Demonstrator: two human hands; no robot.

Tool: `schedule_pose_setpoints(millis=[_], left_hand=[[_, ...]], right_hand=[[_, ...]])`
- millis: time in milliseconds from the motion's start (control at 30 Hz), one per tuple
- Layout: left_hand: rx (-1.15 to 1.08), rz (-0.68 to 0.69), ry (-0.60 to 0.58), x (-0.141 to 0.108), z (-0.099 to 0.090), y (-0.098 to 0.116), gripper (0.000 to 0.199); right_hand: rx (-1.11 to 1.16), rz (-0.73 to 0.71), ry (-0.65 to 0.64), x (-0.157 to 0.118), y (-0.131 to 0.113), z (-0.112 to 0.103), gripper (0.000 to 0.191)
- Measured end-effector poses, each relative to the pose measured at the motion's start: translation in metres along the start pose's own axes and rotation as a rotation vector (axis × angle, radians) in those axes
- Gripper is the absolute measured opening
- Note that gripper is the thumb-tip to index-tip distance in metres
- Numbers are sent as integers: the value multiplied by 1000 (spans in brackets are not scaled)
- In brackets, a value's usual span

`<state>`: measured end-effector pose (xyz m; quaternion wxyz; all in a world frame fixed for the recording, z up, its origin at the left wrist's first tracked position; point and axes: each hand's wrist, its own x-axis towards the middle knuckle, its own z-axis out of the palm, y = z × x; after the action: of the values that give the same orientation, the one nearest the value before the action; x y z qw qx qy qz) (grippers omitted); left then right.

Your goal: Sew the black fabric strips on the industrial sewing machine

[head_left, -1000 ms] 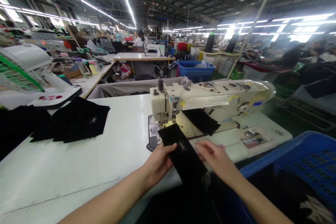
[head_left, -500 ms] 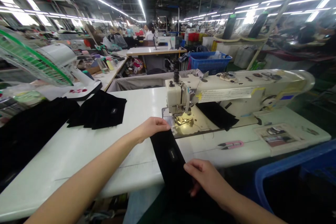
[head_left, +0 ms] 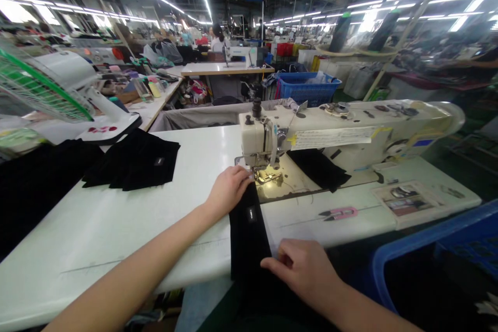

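Observation:
A black fabric strip with a small white-lettered label runs from the sewing machine down over the table's front edge. My left hand pinches the strip's far end, right beside the presser foot and its lit metal plate. Lower down, my right hand has its thumb against the strip's right edge, fingers curled; what lies under those fingers is partly hidden. Another black fabric piece rests on the machine bed behind the needle.
Pink-handled thread snips lie on the white table. Black labelled pieces are stacked at the left, near a fan. A blue basket holding dark cloth stands at the lower right. Another blue basket stands behind the machine.
My left hand has moved forward and slightly right, bringing the strip's end to the presser foot. The strip hangs straighter, and my right hand sits slightly lower along its edge.

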<state>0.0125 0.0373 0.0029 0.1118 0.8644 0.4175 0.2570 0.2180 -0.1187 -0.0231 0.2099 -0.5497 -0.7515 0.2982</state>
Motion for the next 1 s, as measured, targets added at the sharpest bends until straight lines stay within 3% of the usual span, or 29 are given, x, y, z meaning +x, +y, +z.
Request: schedule_pose_setpoints(millis=[100,167,233,500,1000], left_hand=[[29,185,-37,-19,-2,3,26],[29,234,-82,-27,-2,3,28],[30,243,-110,-28,-1,1,31],[-5,262,-146,-9,1,-9,31],[-49,235,-111,-10,4,-13,30]], right_hand=[[-286,-498,229,0,6,-9,19],[-326,-673,250,4,9,-10,22],[-315,-739,267,10,12,-9,23],[-259,-707,299,22,15,-9,26],[-244,-685,305,22,13,-9,24]])
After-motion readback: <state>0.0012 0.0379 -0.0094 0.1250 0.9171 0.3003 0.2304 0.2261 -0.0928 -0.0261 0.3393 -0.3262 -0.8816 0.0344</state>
